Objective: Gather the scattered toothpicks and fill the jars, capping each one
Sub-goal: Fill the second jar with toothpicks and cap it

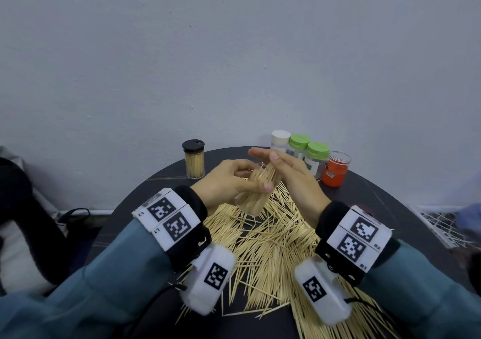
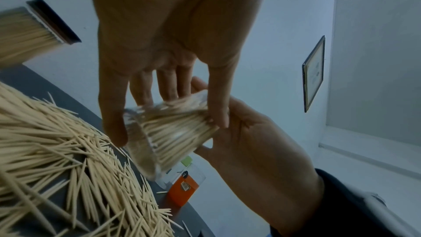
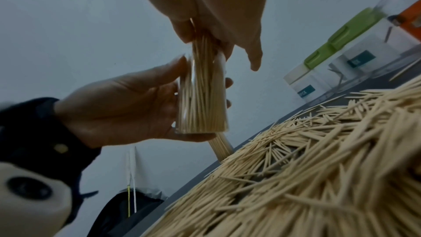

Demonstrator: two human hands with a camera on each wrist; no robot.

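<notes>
Nearest the person, a wide heap of loose toothpicks [image 1: 273,245] covers the dark round tabletop [image 1: 390,198]. Above the heap the left hand [image 1: 226,182] grips a clear jar [image 1: 253,195], tilted and lifted off the tabletop, with thumb and fingers [image 3: 229,82] curled round its wall; the jar is packed with toothpicks whose tips stick out of its open mouth. The right hand [image 1: 294,180] rests against those tips, fingers straight and close together, not curled. Farther back on the left stands a full jar with a black lid [image 1: 193,160]. At the far right stand a white-capped jar [image 1: 280,139], two green-capped jars [image 1: 308,151] and an orange jar [image 1: 335,169].
</notes>
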